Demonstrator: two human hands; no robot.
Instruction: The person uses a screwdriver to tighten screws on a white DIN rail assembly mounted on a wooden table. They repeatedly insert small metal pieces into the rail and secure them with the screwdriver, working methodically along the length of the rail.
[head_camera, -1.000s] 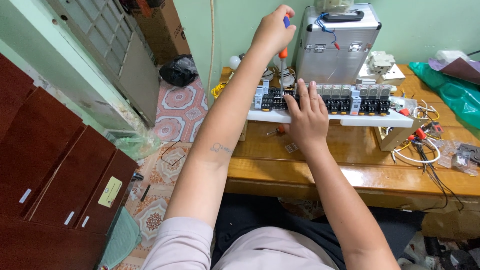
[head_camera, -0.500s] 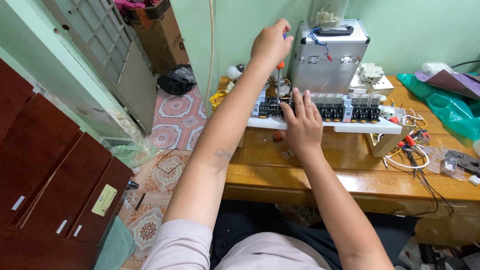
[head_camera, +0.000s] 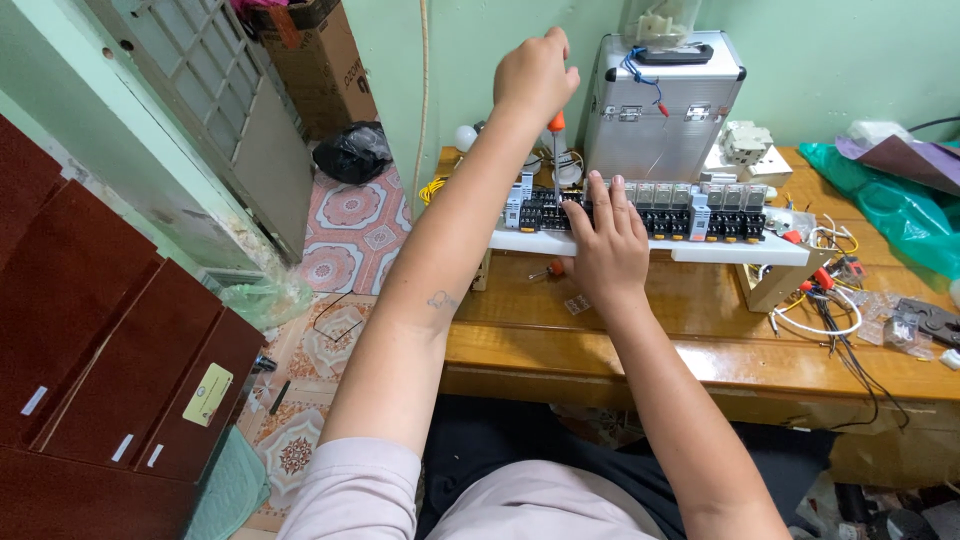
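My left hand (head_camera: 535, 75) is raised and shut around the top of an orange-handled screwdriver (head_camera: 556, 150). The screwdriver stands upright with its tip down in the left end of a row of black and grey relay modules (head_camera: 700, 210). The row is mounted on a white panel (head_camera: 720, 250) propped above the wooden table (head_camera: 700, 340). My right hand (head_camera: 603, 245) lies flat on the panel. Its spread fingertips rest on the modules just right of the screwdriver shaft and grip nothing.
A silver metal case (head_camera: 665, 110) stands behind the row. Loose wires (head_camera: 830, 310) and a green plastic sheet (head_camera: 900, 210) lie at the right. A small screwdriver (head_camera: 548, 270) lies under the panel. Left of the table are a black bag (head_camera: 350, 150), a cardboard box (head_camera: 315, 60) and brown cabinets (head_camera: 100, 350).
Both hands keep their places on the screwdriver and the modules. Only the view has shifted slightly.
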